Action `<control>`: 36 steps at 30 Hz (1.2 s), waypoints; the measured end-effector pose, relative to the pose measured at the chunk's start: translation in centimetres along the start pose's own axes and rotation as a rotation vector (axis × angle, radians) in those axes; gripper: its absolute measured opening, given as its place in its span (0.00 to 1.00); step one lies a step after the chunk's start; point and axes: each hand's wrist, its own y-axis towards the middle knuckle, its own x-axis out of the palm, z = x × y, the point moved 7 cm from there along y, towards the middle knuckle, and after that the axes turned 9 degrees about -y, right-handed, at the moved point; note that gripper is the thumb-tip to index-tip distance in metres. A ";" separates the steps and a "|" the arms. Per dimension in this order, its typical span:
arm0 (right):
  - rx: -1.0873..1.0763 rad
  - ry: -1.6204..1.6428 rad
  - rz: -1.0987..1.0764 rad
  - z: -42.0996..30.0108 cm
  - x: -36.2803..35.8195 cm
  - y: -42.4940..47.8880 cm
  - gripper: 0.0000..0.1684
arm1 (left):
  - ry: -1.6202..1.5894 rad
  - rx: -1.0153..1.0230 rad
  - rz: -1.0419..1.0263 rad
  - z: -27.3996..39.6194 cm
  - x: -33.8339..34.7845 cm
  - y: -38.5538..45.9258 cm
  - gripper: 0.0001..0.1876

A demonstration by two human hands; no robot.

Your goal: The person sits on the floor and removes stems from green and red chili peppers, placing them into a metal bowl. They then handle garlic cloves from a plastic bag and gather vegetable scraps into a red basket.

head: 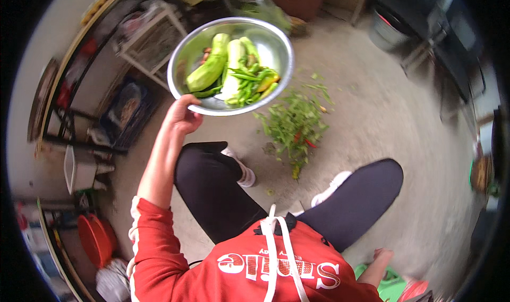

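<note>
My left hand (185, 112) grips the near left rim of a stainless steel bowl (275, 49), held up and tilted towards me. Inside it lie peeled pale-green gourds (209, 69), green chili peppers (247, 87) and a yellowish-orange pepper (267, 82). Some small brown pieces sit at the bowl's left side. Low at the right, my right hand (383, 255) is beside or above a green plastic object (392, 284); its fingers are too small and blurred to read. Beyond my feet, a heap of green leaves and trimmings (295, 122) with a few red bits lies on the concrete floor.
Shelving (65, 91) runs along the left, with a dark blue crate (127, 106) and a red basin (95, 240). Ahead stand a brown plant pot (295, 1) and a plastic bag (275, 13). A grey bucket (386, 31) and dark folding furniture (446, 47) are at the right.
</note>
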 end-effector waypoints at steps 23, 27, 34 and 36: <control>-1.321 0.081 -0.564 -37.1 34.8 -43.9 0.29 | -0.742 0.146 0.546 -9.5 -39.4 14.4 0.06; -1.252 -0.003 -0.586 -36.6 35.9 -43.4 0.28 | -0.863 0.141 0.504 -13.1 -42.2 11.7 0.08; -1.029 -0.129 -0.619 -37.4 36.7 -40.1 0.28 | -0.917 0.092 0.391 -22.3 -44.6 5.3 0.15; -0.985 -0.152 -0.648 -37.7 37.2 -39.9 0.27 | -0.912 0.114 0.401 -23.6 -45.1 3.9 0.15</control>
